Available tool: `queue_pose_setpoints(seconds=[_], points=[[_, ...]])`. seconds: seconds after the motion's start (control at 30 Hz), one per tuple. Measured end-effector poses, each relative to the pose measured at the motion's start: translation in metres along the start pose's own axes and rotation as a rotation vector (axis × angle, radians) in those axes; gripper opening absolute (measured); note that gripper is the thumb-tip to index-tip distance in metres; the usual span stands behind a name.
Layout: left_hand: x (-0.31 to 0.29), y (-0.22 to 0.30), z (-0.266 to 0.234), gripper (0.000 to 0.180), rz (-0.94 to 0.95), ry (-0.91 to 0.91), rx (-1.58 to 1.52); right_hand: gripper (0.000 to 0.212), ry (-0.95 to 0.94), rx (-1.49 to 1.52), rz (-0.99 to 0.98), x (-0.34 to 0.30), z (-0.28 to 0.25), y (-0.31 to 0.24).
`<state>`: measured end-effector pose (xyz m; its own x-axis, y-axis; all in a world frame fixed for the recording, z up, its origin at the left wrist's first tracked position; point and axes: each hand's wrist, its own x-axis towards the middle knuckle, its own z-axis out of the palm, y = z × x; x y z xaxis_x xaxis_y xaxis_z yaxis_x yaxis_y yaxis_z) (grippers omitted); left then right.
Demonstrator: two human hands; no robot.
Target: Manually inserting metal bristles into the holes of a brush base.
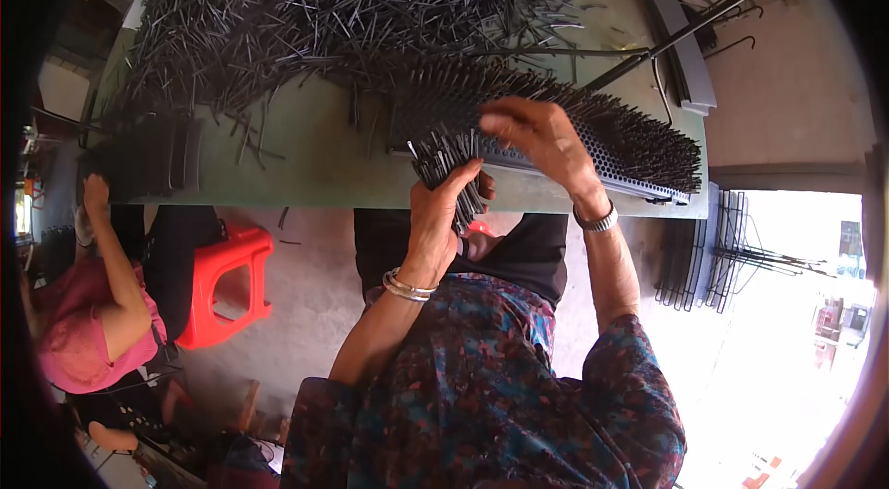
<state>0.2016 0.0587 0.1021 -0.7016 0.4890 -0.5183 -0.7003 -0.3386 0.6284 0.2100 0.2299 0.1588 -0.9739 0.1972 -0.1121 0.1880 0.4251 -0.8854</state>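
Black rods, thin and straight, are gripped as a bundle in the left hand, whose fingers wrap round them at the near edge of the table. That forearm rises from the lower middle of the view, wrist bent back, with metal bangles round it. The bundle fans out a little at its far end, the rod tips uneven.

The right hand hovers just beyond the bundle, over a perforated tray, palm down, fingers curled together toward the left; whether they pinch a rod cannot be told. A bracelet sits on that wrist, and the forearm slopes down to the right.

The tray lies on the right part of the table, its holes filled with upright rods that bristle in dense rows. A great loose heap of rods covers the far half of the table. Another person in pink sits at the near left, beside a red stool, one hand raised to a second filled tray.
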Motion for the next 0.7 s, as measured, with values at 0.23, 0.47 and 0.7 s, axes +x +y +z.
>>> queue_pose_setpoints(seconds=[0.23,0.47,0.7], points=[[-0.008,0.001,0.012,0.020,0.018,-0.024,-0.050,0.022,-0.138,0.158,0.075,-0.013,0.004,0.010],[-0.004,0.004,0.011,0.022,-0.005,-0.033,0.005,0.019,-0.046,0.173,0.084,-0.016,0.003,0.014],[-0.004,-0.003,0.012,0.023,-0.016,-0.027,0.038,0.017,-0.076,0.169,0.069,-0.018,-0.002,0.014]])
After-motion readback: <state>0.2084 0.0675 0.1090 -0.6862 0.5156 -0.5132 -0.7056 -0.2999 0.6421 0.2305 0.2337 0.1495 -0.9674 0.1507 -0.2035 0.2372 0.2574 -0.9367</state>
